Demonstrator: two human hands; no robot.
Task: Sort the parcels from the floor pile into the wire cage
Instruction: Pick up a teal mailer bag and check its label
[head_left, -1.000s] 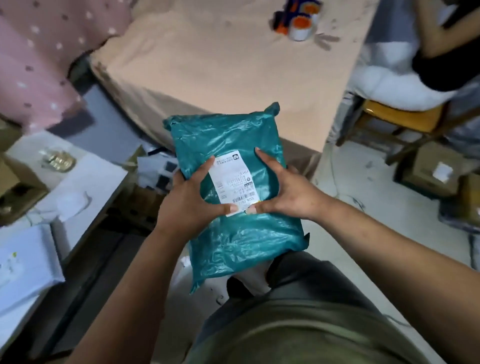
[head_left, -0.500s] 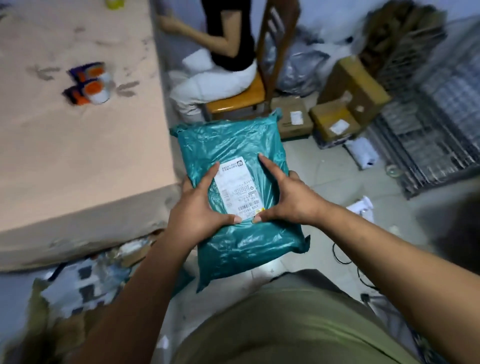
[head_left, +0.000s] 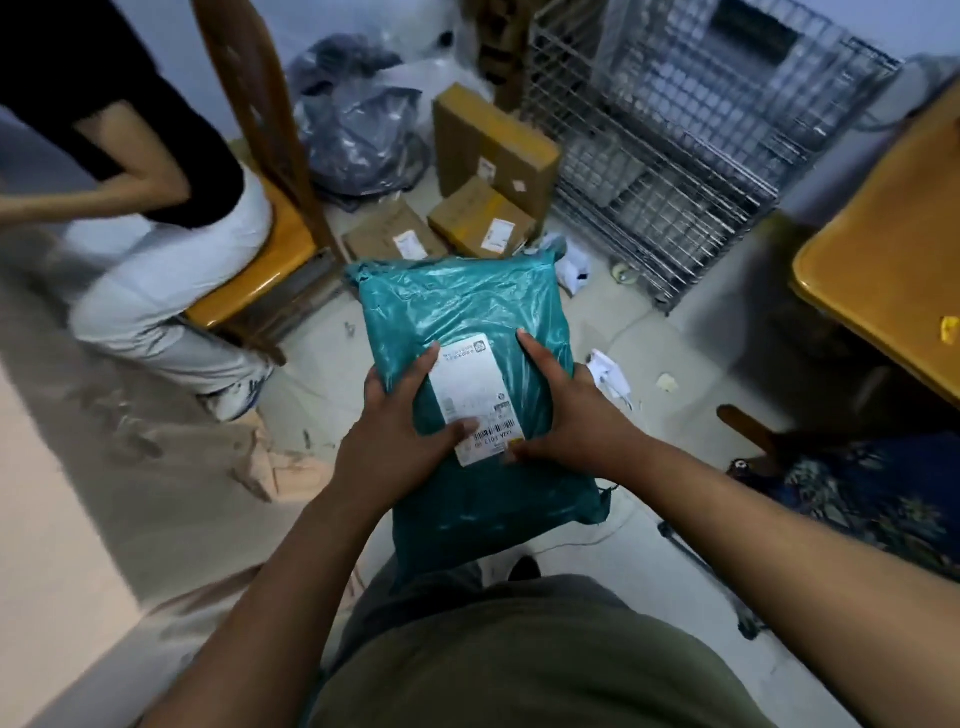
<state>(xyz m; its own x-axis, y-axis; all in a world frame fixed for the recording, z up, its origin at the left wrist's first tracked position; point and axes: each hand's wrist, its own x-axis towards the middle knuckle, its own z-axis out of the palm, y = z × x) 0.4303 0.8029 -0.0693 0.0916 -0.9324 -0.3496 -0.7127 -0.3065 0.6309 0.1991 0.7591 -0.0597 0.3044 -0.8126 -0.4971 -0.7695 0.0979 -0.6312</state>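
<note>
Now both hands grip crinkly teal polybag (head_left: 467, 312).

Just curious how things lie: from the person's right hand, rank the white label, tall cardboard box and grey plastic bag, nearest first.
1. white label: on the teal parcel, touching the right hand.
2. tall cardboard box: on the floor ahead.
3. grey plastic bag: far back left.
</note>
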